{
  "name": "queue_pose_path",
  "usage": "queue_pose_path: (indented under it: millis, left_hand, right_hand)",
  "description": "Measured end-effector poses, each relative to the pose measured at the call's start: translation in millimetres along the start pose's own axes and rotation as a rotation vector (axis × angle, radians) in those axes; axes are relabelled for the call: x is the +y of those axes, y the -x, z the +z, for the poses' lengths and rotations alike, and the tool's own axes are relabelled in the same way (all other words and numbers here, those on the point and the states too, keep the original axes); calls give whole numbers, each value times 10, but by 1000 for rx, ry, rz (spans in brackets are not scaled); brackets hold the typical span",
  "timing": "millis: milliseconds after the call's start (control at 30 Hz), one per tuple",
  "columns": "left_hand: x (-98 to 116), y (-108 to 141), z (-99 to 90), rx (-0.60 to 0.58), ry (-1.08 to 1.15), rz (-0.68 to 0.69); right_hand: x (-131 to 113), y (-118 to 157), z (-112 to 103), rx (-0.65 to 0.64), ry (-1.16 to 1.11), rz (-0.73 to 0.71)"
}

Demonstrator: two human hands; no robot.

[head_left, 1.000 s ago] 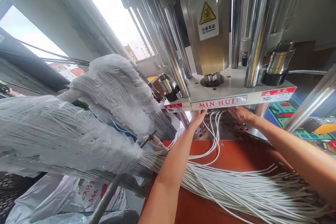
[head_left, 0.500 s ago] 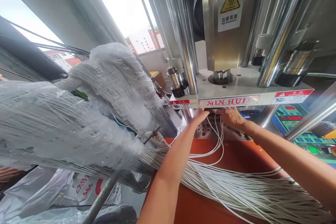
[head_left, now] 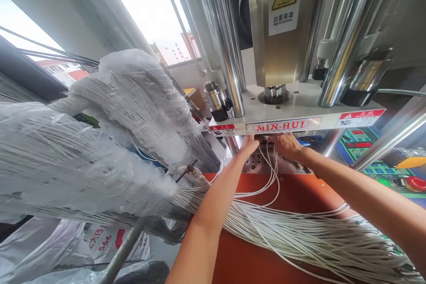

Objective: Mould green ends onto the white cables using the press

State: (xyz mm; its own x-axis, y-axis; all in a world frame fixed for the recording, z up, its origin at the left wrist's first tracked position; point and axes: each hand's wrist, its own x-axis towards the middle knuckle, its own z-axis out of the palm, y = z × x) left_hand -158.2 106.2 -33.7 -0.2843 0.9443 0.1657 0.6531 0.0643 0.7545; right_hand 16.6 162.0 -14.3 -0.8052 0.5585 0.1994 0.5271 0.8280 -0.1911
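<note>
Both hands reach under the front plate (head_left: pixel 282 125) of a press marked MIN-HUI. My left hand (head_left: pixel 251 143) is partly behind the plate's lower edge, its fingers hidden. To its right my right hand (head_left: pixel 284 144) is bent over the lower tooling, fingertips also out of sight. Several white cables (head_left: pixel 273 173) rise in a loop from the bench to the space between the hands. A thick bundle of white cables (head_left: pixel 299 235) lies across the orange-red bench top (head_left: pixel 246 262) below my forearms.
Plastic-wrapped cable bundles (head_left: pixel 76 159) hang over a rail at the left. A control panel (head_left: pixel 362 142) with a red button stands at the right. Metal columns (head_left: pixel 349 35) rise from the press plate. White sacks (head_left: pixel 100 242) lie at the lower left.
The whole view has shifted, so the press and hands appear slightly further left. More of the control panel's red button shows. Both hands remain under the plate by the cables.
</note>
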Motion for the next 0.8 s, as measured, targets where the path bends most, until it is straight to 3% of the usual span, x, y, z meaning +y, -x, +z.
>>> queue_pose_path:
  millis: [100,167,267,367,467,633,800]
  left_hand:
    - [39,48,-58,-24,0,38]
    - [82,125,-67,57,-92,63]
    - [161,301,-37,148,-300,248]
    - [222,454,9,69,-453,441]
    - [230,503,38,29,-532,445]
    - [212,515,15,9,-542,401]
    - [396,592,58,66,-484,471]
  right_hand:
    - [211,-11,-55,-8,-49,36]
    - [362,13,-75,6,-61,42]
    - [478,99,-36,38,-104,12]
    - [442,180,31,62,-113,-88]
    - [386,204,32,63,-67,-141]
    - [461,255,-39,125,-199,24]
    - [562,434,1,239,-244,222]
